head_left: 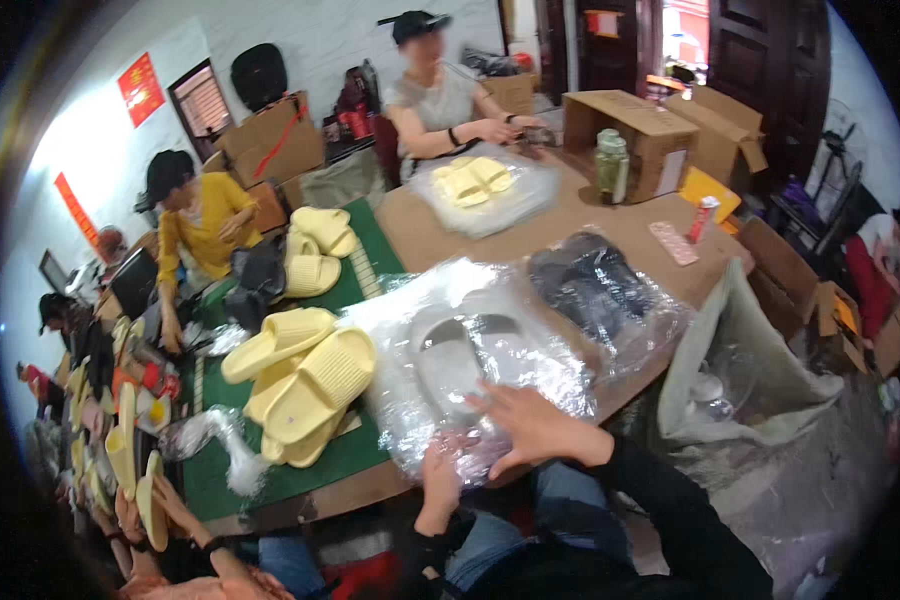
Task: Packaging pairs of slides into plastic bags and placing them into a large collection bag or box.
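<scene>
A pair of grey slippers (445, 368) lies under clear plastic on a stack of plastic bags (385, 325) at the table's front edge. My left hand (440, 488) is closed on the bag's near edge, its fingertips partly lost in the shiny film. My right hand (545, 425) is spread open over the bag's near right part, fingers reaching to the near end of the slippers. To the left, a pile of pale yellow slippers (320, 385) rests on a green mat (210, 480). Dark slippers in clear plastic (585, 275) lie to the right.
Across the table, a person (440, 110) works beside yellow slippers on plastic (468, 182). Another in yellow (205, 215) sits at left; a co-worker's hands (155, 510) hold slippers at lower left. A cardboard box (630, 140), bottle (610, 165) and open sack (740, 370) are at right.
</scene>
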Demonstrator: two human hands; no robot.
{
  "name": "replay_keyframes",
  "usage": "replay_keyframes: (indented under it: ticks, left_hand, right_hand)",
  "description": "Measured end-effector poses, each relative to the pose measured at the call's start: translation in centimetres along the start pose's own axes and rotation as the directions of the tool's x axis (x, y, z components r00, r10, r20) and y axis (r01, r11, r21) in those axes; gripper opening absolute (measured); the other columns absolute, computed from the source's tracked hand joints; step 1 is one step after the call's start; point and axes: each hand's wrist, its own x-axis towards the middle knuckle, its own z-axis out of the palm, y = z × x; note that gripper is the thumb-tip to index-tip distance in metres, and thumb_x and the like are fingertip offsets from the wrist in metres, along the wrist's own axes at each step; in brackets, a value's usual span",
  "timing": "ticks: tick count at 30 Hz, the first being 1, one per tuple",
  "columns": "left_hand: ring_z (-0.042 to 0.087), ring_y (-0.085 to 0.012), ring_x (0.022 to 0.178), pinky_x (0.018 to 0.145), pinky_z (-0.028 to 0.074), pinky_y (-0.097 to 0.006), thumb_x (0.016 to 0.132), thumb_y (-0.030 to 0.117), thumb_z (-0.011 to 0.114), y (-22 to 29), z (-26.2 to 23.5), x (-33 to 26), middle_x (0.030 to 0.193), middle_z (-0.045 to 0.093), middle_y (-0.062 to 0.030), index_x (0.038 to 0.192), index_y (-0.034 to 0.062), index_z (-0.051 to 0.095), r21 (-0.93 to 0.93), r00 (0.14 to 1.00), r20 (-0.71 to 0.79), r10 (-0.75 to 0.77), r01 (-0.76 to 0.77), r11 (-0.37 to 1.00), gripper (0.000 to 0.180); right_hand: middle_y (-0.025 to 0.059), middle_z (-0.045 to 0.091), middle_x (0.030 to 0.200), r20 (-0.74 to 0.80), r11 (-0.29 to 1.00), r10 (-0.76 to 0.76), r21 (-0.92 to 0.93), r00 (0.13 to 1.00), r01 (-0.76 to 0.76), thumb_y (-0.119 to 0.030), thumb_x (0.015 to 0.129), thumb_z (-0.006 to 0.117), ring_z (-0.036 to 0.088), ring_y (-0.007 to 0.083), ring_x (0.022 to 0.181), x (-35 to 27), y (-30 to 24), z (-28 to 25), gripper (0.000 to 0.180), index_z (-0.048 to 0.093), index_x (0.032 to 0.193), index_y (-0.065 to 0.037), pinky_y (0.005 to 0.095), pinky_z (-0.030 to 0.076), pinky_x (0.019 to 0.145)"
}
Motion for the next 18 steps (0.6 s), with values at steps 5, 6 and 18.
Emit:
replay_keyframes:
  ticks: [5,6,18]
  left_hand:
    - [0.059,-0.0162,0.099,0.084,0.048,-0.03,0.099,0.013,0.046,-2.0,0.2,0.0,0.104,0.061,-0.0089,0.109,-0.0007,0.055,-0.08,0.997,0.062,0.052,-0.047,0.996,0.019]
    - [0.059,-0.0162,0.099,0.084,0.048,-0.03,0.099,0.013,0.046,-2.0,0.5,0.0,0.104,0.061,-0.0089,0.109,-0.0007,0.055,-0.082,0.996,0.077,0.047,-0.041,0.996,0.019]
    - [0.055,-0.0122,0.088,0.077,0.045,-0.025,0.097,0.016,0.051,-3.4,0.1,-0.9,0.098,0.062,-0.0058,0.104,0.0005,0.056,0.555,0.911,0.38,0.161,-0.364,0.748,0.018]
  right_hand:
    - [0.0175,0.029,0.148,-0.04,0.996,0.072,-0.045,0.997,-0.073,-0.04,0.065,0.078,0.038,0.0395,0.129,-2.2,-0.4,2.1,0.1,0.024,0.148,-0.02,0.05,0.034,0.101]
    - [0.0175,0.029,0.148,-0.044,0.995,0.085,-0.05,0.995,-0.088,-0.04,0.065,0.078,0.038,0.0395,0.129,-2.2,-0.2,2.0,0.1,0.024,0.148,-0.02,0.05,0.034,0.101]
    - [0.006,0.061,0.083,-0.433,0.963,-0.072,-0.265,0.898,-0.051,-0.01,0.079,0.055,0.062,0.0246,0.078,-1.9,3.4,1.1,0.036,0.056,0.115,-0.009,0.0336,0.051,0.066]
